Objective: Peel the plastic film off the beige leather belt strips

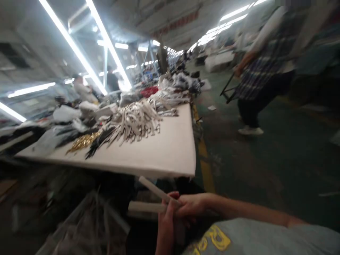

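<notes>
Low in front of my body, below the table edge, my left hand (166,221) and my right hand (191,205) meet with their fingers closed together. Between them they grip a pale flat strap (146,207). Two light lengths stick out to the left, one level and one slanting upward; whether they belong to one folded strap or two separate ones I cannot tell. The fingers hide the part inside the grip. A heap of similar whitish straps (138,120) with metal-looking ends lies on the white table (170,148) beyond my hands.
Gold-coloured pieces (83,141) and dark straps (99,141) lie on the table's left side, near plastic bags (66,115). Under the table at left is a blurred bundle in clear plastic (90,223). On the aisle at right, a person (265,67) walks holding a dark frame (228,90).
</notes>
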Demonstrator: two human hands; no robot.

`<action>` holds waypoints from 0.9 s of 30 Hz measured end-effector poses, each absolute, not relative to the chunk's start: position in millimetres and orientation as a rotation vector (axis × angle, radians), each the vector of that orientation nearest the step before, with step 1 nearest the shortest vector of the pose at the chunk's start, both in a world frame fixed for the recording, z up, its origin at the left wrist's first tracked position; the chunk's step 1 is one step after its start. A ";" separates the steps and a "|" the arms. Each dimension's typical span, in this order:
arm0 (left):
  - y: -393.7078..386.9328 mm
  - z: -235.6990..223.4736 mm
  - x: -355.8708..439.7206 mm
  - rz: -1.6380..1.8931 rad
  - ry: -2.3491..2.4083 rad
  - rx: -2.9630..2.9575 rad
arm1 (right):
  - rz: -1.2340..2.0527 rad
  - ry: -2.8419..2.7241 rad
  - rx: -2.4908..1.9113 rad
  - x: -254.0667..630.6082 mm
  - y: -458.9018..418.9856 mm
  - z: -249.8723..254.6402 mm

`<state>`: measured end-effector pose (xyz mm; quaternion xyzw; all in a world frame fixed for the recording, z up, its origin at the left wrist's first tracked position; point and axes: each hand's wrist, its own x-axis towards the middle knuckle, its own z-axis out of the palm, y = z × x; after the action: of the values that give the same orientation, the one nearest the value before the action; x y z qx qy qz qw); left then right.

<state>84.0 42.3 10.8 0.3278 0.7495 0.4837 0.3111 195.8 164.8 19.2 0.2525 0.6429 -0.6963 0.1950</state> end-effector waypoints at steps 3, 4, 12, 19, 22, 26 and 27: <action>15.8 1.2 75.9 1.825 1.440 0.369 | -2.059 1.771 0.182 191.5 157.5 -0.4; 8.8 -0.1 73.5 1.929 1.312 0.261 | -2.080 1.768 0.102 190.7 157.9 -6.0; -15.4 -4.7 79.2 1.958 1.152 0.166 | -1.900 1.815 -0.103 179.7 157.6 -10.7; -15.3 -6.9 75.4 2.095 0.964 0.053 | -1.706 1.826 -0.063 179.8 169.9 -1.6; -12.4 -9.3 75.0 2.120 0.918 0.047 | -1.676 1.834 -0.060 180.9 173.8 -5.5; -8.7 -15.5 72.8 2.104 1.026 0.094 | -1.650 1.864 0.002 175.1 169.3 -13.1; -8.6 -16.8 71.9 2.082 1.087 0.104 | -1.634 1.871 0.018 173.2 166.8 -14.4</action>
<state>71.9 -8.6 -16.8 0.0408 0.4268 0.8173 0.3850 173.2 166.8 -14.4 0.0070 0.7128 -0.6225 0.3230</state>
